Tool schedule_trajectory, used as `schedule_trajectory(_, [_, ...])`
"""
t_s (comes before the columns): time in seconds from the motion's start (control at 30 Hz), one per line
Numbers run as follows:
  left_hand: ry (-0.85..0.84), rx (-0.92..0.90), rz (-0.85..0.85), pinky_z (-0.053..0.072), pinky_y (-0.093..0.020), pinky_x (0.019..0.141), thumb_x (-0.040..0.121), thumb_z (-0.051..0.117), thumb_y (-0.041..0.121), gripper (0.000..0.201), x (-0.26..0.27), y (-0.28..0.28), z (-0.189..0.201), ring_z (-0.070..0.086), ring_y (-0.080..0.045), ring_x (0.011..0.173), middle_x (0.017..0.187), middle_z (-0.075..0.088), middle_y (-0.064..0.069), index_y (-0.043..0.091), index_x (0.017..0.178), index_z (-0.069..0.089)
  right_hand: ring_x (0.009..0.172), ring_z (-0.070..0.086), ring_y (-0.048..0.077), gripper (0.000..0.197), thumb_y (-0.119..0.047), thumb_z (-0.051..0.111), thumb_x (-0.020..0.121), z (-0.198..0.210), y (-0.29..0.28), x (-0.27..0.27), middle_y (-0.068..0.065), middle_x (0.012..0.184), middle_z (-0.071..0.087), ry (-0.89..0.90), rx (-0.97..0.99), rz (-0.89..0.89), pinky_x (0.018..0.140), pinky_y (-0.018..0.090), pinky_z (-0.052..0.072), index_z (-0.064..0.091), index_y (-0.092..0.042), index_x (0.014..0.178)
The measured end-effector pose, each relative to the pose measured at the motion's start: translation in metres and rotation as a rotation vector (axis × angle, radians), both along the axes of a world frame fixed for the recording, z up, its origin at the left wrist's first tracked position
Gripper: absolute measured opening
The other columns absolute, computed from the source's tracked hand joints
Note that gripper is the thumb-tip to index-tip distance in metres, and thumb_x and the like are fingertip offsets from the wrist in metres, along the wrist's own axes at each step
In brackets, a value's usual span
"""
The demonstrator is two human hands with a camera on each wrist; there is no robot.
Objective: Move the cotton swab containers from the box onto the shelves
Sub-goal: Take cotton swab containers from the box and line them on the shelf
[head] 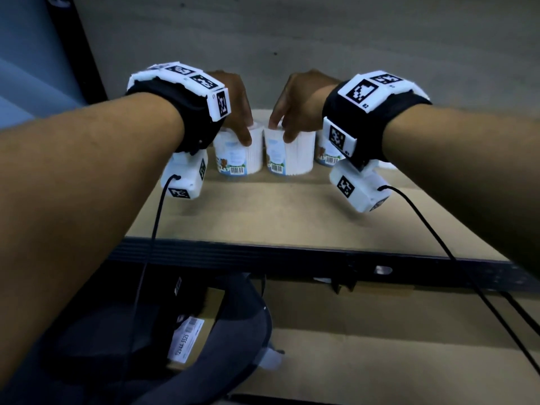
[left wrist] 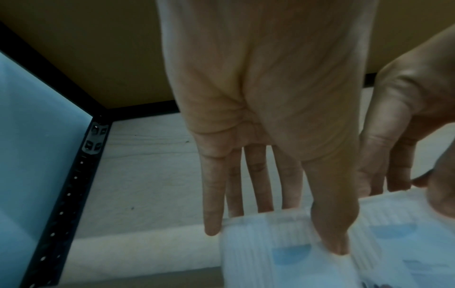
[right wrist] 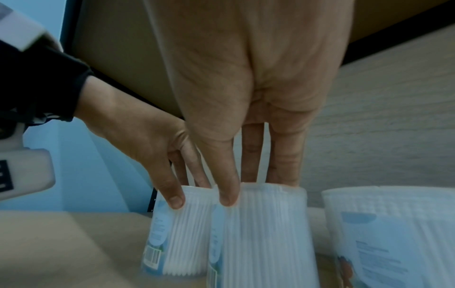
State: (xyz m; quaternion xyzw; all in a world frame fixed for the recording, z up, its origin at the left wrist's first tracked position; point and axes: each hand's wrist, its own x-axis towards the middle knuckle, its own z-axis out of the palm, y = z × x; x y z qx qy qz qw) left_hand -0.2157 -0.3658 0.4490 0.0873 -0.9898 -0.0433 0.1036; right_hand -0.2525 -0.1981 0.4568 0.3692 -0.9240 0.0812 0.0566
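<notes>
Three containers point(head: 238, 152), two in hand

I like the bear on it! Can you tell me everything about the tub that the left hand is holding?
The tub is a small round clear plastic container packed with white cotton swabs standing on end. Its label shows a brown bear, blue patches and a barcode. It stands upright on the shelf, at the left end of a row, close beside the next tub. The left hand grips its top from above, thumb in front and fingers behind.
</notes>
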Motion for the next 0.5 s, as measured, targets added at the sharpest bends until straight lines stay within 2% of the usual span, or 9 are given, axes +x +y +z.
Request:
schedule_trajectory(0.1, [0.005, -0.025, -0.012, 0.04, -0.012, 0.054, 0.069, 0.087, 0.035, 0.041, -0.005, -0.001, 0.0, 0.06, -0.013, 0.073, 0.101, 0.074, 0.004, 0.022, 0.107, 0.077, 0.092, 0.06, 0.004, 0.04, -0.013, 0.082, 0.074, -0.001, -0.002, -0.007, -0.01, 0.091, 0.065, 0.01, -0.022, 0.003, 0.078, 0.015, 0.041, 0.075, -0.023, 0.112])
schedule_trajectory(0.27, [-0.002, -0.024, -0.007, 0.039, -0.011, 0.052, 0.067, 0.087, 0.036, 0.043, -0.015, -0.004, 0.001, 0.057, -0.009, 0.064, 0.089, 0.069, 0.006, 0.023, 0.106, 0.077, 0.1, 0.065, 0.008, 0.04, -0.014, 0.083, 0.072, -0.003, -0.006, -0.016, -0.009, 0.09, 0.068, 0.038, -0.038, 0.008, 0.084, 0.015, 0.045, 0.076, -0.024, 0.11])
schedule_trajectory(0.5, [-0.021, -0.06, -0.006, 0.041, -0.011, 0.053, 0.068, 0.086, 0.038, 0.044, -0.027, -0.007, 0.002, 0.06, -0.014, 0.071, 0.091, 0.069, 0.006, 0.023, 0.108, 0.077, 0.103, 0.064, 0.009, 0.041, -0.015, 0.081, 0.074, -0.005, -0.008, -0.028, -0.007, 0.109, 0.072, 0.04, -0.047, 0.001, 0.079, 0.015, 0.041, 0.075, -0.025, 0.112])
